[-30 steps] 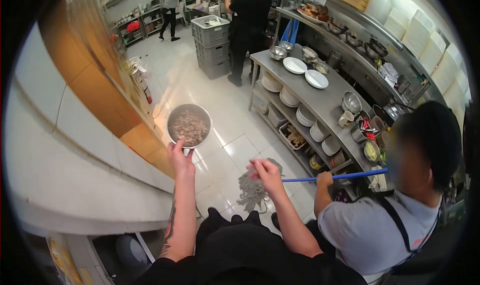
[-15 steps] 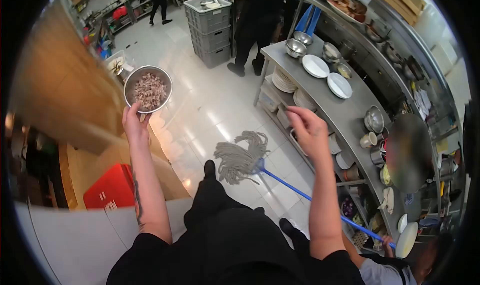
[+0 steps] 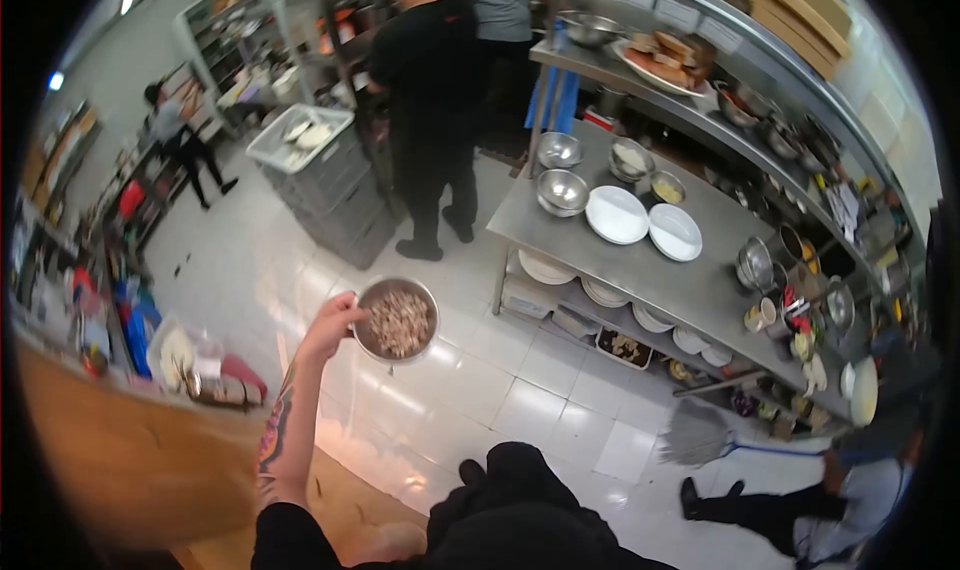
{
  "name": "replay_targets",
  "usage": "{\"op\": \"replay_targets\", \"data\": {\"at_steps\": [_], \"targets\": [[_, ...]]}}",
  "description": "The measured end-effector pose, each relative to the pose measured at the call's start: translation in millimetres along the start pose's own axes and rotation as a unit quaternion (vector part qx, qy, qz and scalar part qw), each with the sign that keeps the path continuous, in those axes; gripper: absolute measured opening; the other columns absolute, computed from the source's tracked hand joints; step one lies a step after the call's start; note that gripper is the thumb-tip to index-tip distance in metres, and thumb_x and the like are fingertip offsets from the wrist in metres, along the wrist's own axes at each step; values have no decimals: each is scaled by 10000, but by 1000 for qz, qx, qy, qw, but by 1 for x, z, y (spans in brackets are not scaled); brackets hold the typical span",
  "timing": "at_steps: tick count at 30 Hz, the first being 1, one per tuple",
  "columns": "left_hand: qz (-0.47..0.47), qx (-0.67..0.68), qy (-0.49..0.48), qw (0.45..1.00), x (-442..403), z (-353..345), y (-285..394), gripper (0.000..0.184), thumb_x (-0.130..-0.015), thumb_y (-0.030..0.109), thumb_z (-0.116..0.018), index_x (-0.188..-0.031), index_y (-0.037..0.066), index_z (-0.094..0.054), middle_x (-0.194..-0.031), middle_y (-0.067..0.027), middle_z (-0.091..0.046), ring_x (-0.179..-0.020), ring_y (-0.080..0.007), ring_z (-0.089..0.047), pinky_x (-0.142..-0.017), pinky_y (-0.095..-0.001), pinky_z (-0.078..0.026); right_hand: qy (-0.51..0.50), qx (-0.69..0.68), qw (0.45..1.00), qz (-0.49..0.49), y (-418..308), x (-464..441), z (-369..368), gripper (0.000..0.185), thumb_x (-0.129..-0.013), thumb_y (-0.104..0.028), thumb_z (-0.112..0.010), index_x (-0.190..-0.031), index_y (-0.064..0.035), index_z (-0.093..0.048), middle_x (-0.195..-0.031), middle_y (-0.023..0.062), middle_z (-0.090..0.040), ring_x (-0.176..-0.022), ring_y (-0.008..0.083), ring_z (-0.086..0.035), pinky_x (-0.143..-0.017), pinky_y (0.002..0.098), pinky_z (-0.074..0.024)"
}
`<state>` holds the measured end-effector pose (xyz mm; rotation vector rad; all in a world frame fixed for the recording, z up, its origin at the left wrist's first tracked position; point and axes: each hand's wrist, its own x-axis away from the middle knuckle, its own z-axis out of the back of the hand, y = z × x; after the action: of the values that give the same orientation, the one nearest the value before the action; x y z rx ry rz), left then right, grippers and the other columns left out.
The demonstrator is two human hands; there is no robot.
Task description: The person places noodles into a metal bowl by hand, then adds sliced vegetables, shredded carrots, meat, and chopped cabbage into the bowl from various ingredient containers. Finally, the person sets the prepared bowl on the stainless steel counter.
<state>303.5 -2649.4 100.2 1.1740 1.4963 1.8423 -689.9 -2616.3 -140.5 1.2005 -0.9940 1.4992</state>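
Your left hand (image 3: 333, 328) reaches forward from a short black sleeve (image 3: 290, 542), and its fingers (image 3: 347, 306) are grasping the left rim of a round stainless-steel bowl (image 3: 376, 296). The bowl is held in the air over the white tiled floor (image 3: 545, 410), ahead of you and a little to the left of your body, its opening facing up. In it lies a heap of small, pinkish-brown chopped pieces (image 3: 402, 323) that look like meat. Your right hand is out of view, so the state of its fingers cannot be told. Beyond the bowl stand stacked grey crates (image 3: 335, 195) topped by a pale tub (image 3: 272, 152); near them a person in black (image 3: 430, 100) faces away from you. To the right runs a long steel bench (image 3: 640, 275) with metal bowls (image 3: 562, 192) and two white dishes (image 3: 616, 215) toward its far end. A raised shelf (image 3: 580, 60) above carries a plate of browned food (image 3: 640, 70). At the lower right, a grey mop (image 3: 695, 435) rests near a co-worker in dark trousers (image 3: 765, 507).
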Motion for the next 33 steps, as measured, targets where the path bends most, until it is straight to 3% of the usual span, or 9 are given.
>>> {"op": "replay_targets", "data": {"at_steps": [4,6,7,11,15,17,23,28,33], "targets": [[116,-127,-175,969,-65,-19,-12,165,-811,94,-689,-758,161,-548,-738,36,-593,-704,-94,-604,-599,-285,-495,81,89,982,146,-49,-56,-5,427,-930,-402,-510,-1088,-38,-668,-956,198,-704,-859,315,-693,-819,443,-539],[128,-162,-211,955,-68,-38,-30,244,-791,107,-720,-694,176,-507,-672,67,-536,-665,-67,-559,-575,-272,-464,36,-279,960,-11,-196,-28,120,517,-929,-499,-463,-1013,-46,-700,-918,164,-712,-800,289,-690,-773,419,-546],[135,-127,-222,957,-70,-41,-54,260,-792,112,-728,-688,181,-500,-666,65,-529,-675,-62,-550,-573,-272,-458,89,-217,971,36,-237,-60,162,574,-935,-549,-445,-972,-40,-710,-971,178,-710,-839,323,-685,-840,431,-531],[209,150,-86,963,-39,-70,-123,129,-848,28,-605,-940,113,-576,-911,-33,-617,-901,-169,-622,-726,-353,-539,223,65,966,116,-456,-172,335,591,-918,-586,-473,-1220,-106,-642,-1183,194,-661,-1115,376,-616,-962,497,-476],[146,220,98,959,-23,-51,-111,148,-816,-40,-579,-884,88,-546,-862,-49,-590,-850,-192,-627,-695,-331,-559,388,-239,747,485,-722,-101,474,397,-966,-322,-579,-1269,-66,-598,-1186,198,-660,-1082,313,-651,-907,397,-516],[148,217,120,957,-39,-18,-128,166,-806,-43,-577,-820,106,-506,-818,-36,-563,-810,-179,-613,-678,-338,-562,301,-266,751,524,-804,-6,517,358,-961,-291,-584,-1243,-72,-608,-1171,169,-668,-1046,281,-664,-889,378,-518],[160,119,53,978,-149,46,-127,274,-780,-3,-626,-680,143,-416,-689,5,-469,-649,-121,-501,-586,-317,-503,472,-60,719,506,-827,51,532,338,-946,-310,-589,-1230,-129,-617,-1223,100,-602,-1063,337,-615,-888,429,-513],[-37,-78,-197,977,-284,63,-96,318,-802,37,-727,-658,121,-455,-620,43,-474,-582,-65,-446,-514,-231,-350,262,84,928,251,-747,12,519,494,-949,-473,-524,-1211,-69,-636,-1147,204,-661,-1088,386,-602,-952,492,-470],[-119,-134,-309,934,-342,18,-4,320,-812,62,-714,-671,104,-431,-652,42,-476,-633,-60,-436,-545,-238,-345,374,-222,856,281,-743,15,497,478,-943,-416,-598,-1245,-47,-623,-1019,146,-703,-927,281,-682,-811,388,-534]]}}
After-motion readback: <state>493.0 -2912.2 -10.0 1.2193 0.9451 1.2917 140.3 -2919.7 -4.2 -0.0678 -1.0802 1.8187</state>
